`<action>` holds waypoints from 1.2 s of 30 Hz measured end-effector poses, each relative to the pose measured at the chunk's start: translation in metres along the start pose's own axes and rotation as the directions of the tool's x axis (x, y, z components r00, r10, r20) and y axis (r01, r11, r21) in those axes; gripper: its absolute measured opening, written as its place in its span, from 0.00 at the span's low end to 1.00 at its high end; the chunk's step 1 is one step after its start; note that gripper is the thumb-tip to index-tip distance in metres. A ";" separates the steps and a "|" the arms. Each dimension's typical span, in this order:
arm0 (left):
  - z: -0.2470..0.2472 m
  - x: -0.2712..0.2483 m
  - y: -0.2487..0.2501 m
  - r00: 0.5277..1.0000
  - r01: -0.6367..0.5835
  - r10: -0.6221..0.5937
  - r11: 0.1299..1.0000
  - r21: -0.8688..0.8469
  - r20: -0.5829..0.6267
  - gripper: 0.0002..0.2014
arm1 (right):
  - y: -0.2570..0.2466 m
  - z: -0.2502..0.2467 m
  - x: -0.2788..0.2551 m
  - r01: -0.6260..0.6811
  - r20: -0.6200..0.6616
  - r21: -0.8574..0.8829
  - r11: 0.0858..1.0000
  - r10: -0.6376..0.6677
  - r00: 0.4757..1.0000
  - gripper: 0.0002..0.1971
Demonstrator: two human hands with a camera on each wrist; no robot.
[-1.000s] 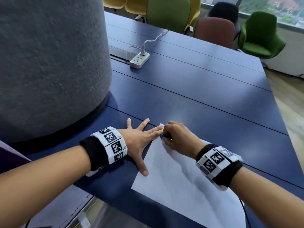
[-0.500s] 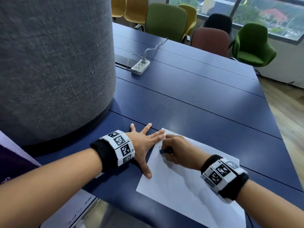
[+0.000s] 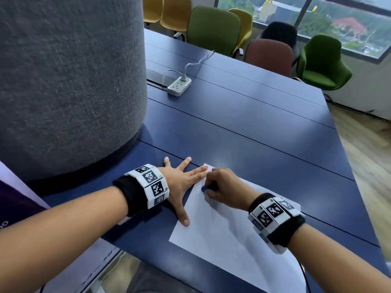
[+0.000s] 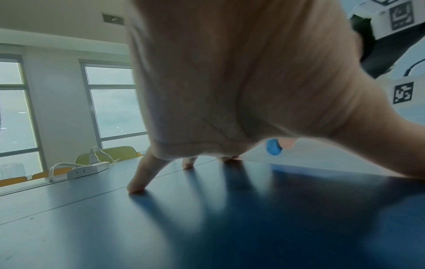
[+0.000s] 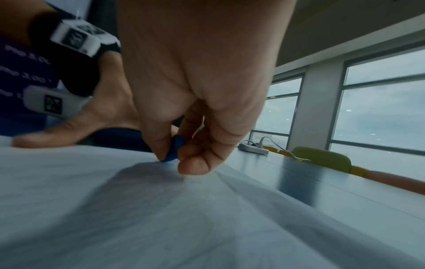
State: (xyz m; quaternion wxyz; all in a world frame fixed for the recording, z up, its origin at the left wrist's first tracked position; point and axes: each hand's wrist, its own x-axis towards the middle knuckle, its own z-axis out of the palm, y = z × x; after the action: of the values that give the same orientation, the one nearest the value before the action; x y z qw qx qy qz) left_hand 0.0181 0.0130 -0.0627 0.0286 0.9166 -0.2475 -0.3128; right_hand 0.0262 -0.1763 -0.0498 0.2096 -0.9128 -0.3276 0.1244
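A white sheet of paper [image 3: 222, 240] lies on the dark blue table [image 3: 243, 127]. My left hand [image 3: 179, 182] is spread flat, fingers straight. Its thumb and two fingertips press the sheet's left edge and far corner, and the other fingers rest on the table. My right hand [image 3: 211, 187] pinches a small blue piece [image 3: 204, 188] between thumb and fingers, its tip down on the paper near the far corner. The right wrist view shows the blue piece [image 5: 176, 149] touching the sheet [image 5: 161, 209]. It also shows under the palm in the left wrist view [image 4: 273, 147].
A wide grey felt-covered column [image 3: 69, 81] stands on the table just left of my left hand. A white power strip [image 3: 179, 86] with a cable lies further back. Green, yellow, red and black chairs [image 3: 213, 30] line the far side. The table's right edge drops to a wooden floor.
My right hand, still pinching the blue piece, has slid a little back from the paper's far corner toward me. The left hand stays spread in place.
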 end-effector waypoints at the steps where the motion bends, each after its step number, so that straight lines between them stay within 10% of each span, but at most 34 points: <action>1: 0.000 0.000 0.000 1.000 0.000 0.000 1.000 0.000 -0.002 0.73 | -0.001 0.001 -0.001 0.015 0.002 0.010 1.000 -0.015 1.000 0.04; 5: 0.000 -0.001 0.000 1.000 0.016 -0.016 1.000 0.021 0.009 0.73 | -0.013 0.013 -0.017 0.131 0.199 0.021 0.991 -0.133 0.971 0.03; 11: 0.000 0.000 0.000 1.000 0.008 -0.008 1.000 0.000 0.014 0.73 | -0.006 0.005 -0.005 0.038 0.074 0.051 0.998 -0.042 0.996 0.05; 15: 0.001 0.001 -0.001 1.000 0.014 -0.015 0.999 0.033 0.027 0.74 | -0.019 0.014 -0.024 0.117 0.300 0.061 0.991 -0.130 0.945 0.09; 20: 0.001 0.001 -0.001 1.000 0.004 -0.005 1.000 0.030 0.017 0.74 | -0.006 0.007 -0.008 0.009 0.121 0.092 0.996 -0.020 0.992 0.08; 25: 0.001 0.000 0.000 1.000 0.011 -0.012 0.999 0.034 0.021 0.74 | -0.025 0.018 -0.028 0.117 0.315 0.105 0.988 -0.144 0.938 0.04; 30: 0.001 0.000 0.001 1.000 0.010 -0.010 0.999 0.036 0.023 0.74 | -0.004 0.008 -0.009 0.013 0.109 0.087 0.996 -0.023 0.994 0.06; 36: 0.001 0.001 0.001 0.999 0.017 -0.019 0.999 0.050 0.040 0.74 | -0.022 0.015 -0.029 0.074 0.338 0.097 0.993 -0.103 0.935 0.06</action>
State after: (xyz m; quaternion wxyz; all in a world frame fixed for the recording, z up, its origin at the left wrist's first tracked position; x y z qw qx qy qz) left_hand 0.0176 0.0114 -0.0638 -0.0021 0.9127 -0.2476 -0.3251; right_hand -0.0135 -0.1754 -0.0502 0.1923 -0.8522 -0.3943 0.2852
